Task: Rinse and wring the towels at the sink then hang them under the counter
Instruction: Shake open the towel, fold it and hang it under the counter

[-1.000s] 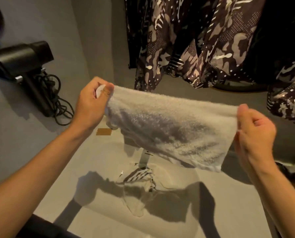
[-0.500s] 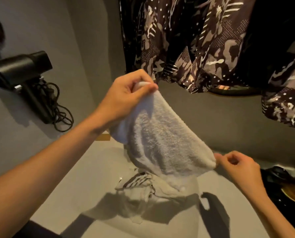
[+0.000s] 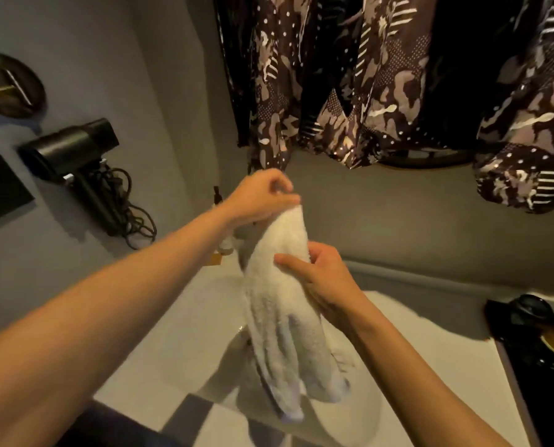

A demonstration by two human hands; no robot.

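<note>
White towel hangs bunched over the sink, left hand pinching its top end, right hand wrapped round its middle just below. Black dryer sits on the wall, left.

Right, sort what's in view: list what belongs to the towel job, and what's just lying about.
Job:
- towel, hanging bunched over the sink
- left hand, pinching its top
- right hand, wrapped round its middle
- sink

Lying about:
- hair dryer with its coiled cord, on the wall
- patterned clothes hanging behind
- dark pot at the right edge
</note>
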